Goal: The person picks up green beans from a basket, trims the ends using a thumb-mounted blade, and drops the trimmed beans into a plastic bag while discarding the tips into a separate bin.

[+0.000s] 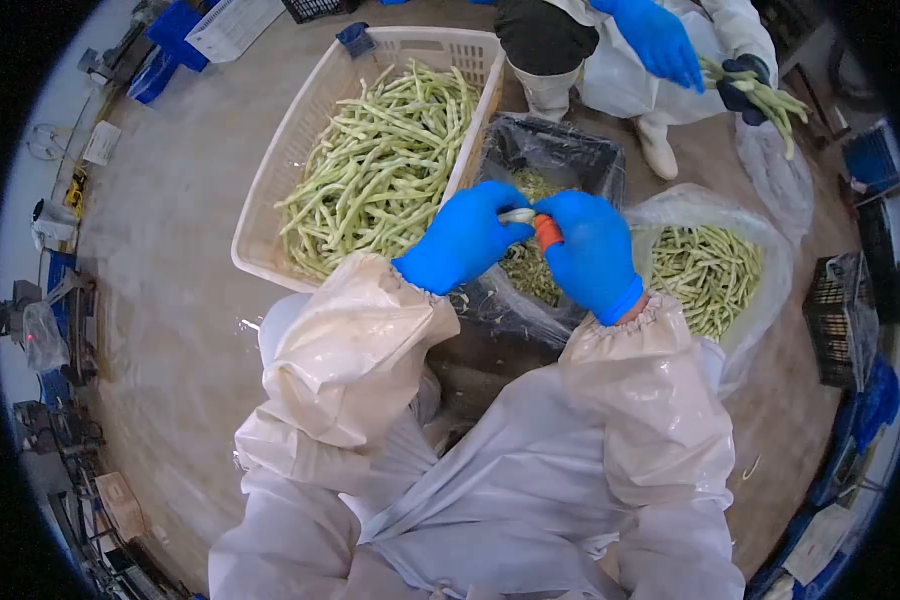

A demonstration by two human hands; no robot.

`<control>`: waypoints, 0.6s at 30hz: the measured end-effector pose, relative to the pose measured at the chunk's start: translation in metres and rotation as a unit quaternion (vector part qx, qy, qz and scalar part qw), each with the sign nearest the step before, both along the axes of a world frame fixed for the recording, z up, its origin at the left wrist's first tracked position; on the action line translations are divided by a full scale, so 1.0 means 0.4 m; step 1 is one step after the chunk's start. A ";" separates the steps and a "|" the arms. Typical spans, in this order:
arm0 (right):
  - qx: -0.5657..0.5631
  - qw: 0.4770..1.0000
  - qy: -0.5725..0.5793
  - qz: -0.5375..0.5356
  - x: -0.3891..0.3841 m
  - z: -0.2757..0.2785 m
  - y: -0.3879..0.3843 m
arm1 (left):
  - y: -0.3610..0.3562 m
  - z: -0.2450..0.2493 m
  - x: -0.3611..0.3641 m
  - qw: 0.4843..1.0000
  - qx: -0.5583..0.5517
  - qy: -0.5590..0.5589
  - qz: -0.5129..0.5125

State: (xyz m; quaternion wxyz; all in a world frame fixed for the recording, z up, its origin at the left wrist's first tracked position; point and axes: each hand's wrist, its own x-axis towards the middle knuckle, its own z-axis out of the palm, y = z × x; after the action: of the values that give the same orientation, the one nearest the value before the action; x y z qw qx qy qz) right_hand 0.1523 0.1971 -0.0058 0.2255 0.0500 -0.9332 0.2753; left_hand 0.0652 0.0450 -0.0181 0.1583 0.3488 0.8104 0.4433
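My left hand [467,240], in a blue glove, is closed on a pale green bean [518,215]. My right hand [592,252], gloved alike, is closed round a small tool with an orange handle [547,232]; its working end is hidden. Both hands meet above a black plastic-lined bin [605,170] with green bean trimmings [532,262] inside. To the left stands a white crate [260,225] piled with long green beans [385,180]. On the right, a clear plastic bag [775,262] holds more green beans [705,275].
Across the bin, another person in white boots [655,148] and gloves holds a bunch of beans [770,100]. A dark crate [838,320] stands at the right. Blue bins [178,32] and a white crate [235,28] sit at the back left.
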 end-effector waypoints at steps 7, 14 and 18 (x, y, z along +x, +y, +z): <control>-0.309 0.944 -0.101 -0.048 -0.006 0.022 0.007 | 0.000 0.060 0.014 0.979 -0.018 0.201 0.030; -0.498 0.858 -0.129 0.014 -0.026 0.043 0.015 | -0.004 0.089 -0.016 0.949 0.240 -0.186 0.089; -0.398 0.913 -0.079 -0.039 -0.027 0.018 0.057 | -0.057 0.128 -0.081 0.881 0.339 -0.241 0.225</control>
State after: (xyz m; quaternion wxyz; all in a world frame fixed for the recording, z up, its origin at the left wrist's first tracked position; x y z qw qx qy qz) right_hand 0.1414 0.2198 0.0014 0.1629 -0.1024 -0.7625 0.6178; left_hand 0.0330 0.0222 0.0332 0.1169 0.0721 0.6041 0.7850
